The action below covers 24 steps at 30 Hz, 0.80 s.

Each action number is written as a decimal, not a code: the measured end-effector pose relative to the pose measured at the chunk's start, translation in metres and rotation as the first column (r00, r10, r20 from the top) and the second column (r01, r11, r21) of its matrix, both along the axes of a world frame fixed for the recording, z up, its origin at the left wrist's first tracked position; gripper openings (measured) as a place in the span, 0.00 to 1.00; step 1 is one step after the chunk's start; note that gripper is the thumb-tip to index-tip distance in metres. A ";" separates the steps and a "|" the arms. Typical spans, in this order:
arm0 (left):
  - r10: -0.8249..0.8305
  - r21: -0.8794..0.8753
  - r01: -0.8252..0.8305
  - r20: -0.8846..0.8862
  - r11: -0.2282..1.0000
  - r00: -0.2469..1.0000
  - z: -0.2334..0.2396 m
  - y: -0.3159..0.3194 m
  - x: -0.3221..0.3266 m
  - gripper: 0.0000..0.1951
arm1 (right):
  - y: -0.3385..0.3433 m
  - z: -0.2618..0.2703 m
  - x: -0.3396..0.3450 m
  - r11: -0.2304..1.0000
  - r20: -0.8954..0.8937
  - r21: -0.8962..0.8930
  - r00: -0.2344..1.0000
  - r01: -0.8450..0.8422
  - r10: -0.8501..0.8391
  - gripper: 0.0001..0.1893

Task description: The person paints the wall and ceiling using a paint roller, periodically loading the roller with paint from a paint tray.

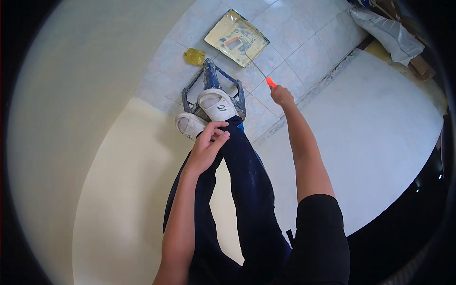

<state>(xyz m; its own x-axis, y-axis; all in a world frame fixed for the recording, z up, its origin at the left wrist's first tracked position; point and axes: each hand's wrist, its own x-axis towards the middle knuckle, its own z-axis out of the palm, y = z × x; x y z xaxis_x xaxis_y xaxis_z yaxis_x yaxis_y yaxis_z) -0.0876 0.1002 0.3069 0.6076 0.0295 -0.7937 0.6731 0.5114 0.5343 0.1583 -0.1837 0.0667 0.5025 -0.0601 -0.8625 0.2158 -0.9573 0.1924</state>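
My right hand (281,95) grips the orange handle of a paint roller (257,67). Its thin metal rod runs down to the roller sleeve (231,41), which rests in a paint tray (262,38) coated with pale cream paint. My left hand (211,142) hangs in front of my dark trouser legs (249,171), fingers loosely curled and apart, with nothing in it. Whether it touches the trousers, I cannot tell. Below, my feet in white slide sandals (217,107) are on or over a blue, paint-spattered stool-like frame (211,75).
A yellow, flattened piece (194,57) lies on the tiled floor (288,39) left of the tray. Pale walls (117,171) rise at left, and another pale wall surface (370,117) stands at right. A whitish plastic bag (388,34) lies beside other items at upper right.
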 end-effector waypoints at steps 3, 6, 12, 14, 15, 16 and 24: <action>-0.019 0.035 0.019 -0.010 0.999 1.000 -0.002 0.002 -0.001 0.18 | -0.030 0.015 -0.017 0.999 -0.014 -0.047 1.000 0.001 -0.002 0.33; -0.016 0.047 0.017 -0.030 0.999 0.999 -0.006 0.000 -0.005 0.18 | -0.049 0.021 -0.027 0.998 -0.009 -0.068 1.000 0.004 -0.005 0.34; -0.075 0.121 0.085 -0.083 0.989 0.994 -0.011 0.000 -0.009 0.18 | -0.025 -0.018 -0.008 1.000 -0.027 -0.006 1.000 0.013 -0.013 0.34; -0.074 0.155 0.093 -0.121 0.984 0.990 -0.010 0.004 -0.003 0.18 | -0.027 -0.019 -0.007 1.000 -0.041 0.008 0.999 -0.004 0.004 0.33; -0.049 0.145 0.060 -0.082 0.988 0.995 -0.008 0.006 0.001 0.17 | -0.031 -0.015 -0.008 1.000 -0.039 -0.028 0.999 -0.007 0.006 0.33; -0.038 0.127 0.045 -0.063 0.991 0.997 -0.007 0.009 0.006 0.17 | -0.038 -0.009 -0.010 0.999 -0.033 -0.044 0.999 -0.017 0.016 0.33; 0.080 0.044 -0.078 -0.035 0.996 0.996 0.009 0.020 0.019 0.16 | -0.055 -0.004 0.019 0.995 -0.002 -0.012 0.995 -0.103 0.103 0.37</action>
<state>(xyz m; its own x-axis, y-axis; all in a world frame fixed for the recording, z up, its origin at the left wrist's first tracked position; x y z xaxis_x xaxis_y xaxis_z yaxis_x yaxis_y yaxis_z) -0.0682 0.1197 0.3155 0.5725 0.1108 -0.8124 0.6510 0.5408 0.5326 0.1775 -0.2389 0.0627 0.5057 -0.0186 -0.8625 0.3130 -0.9277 0.2035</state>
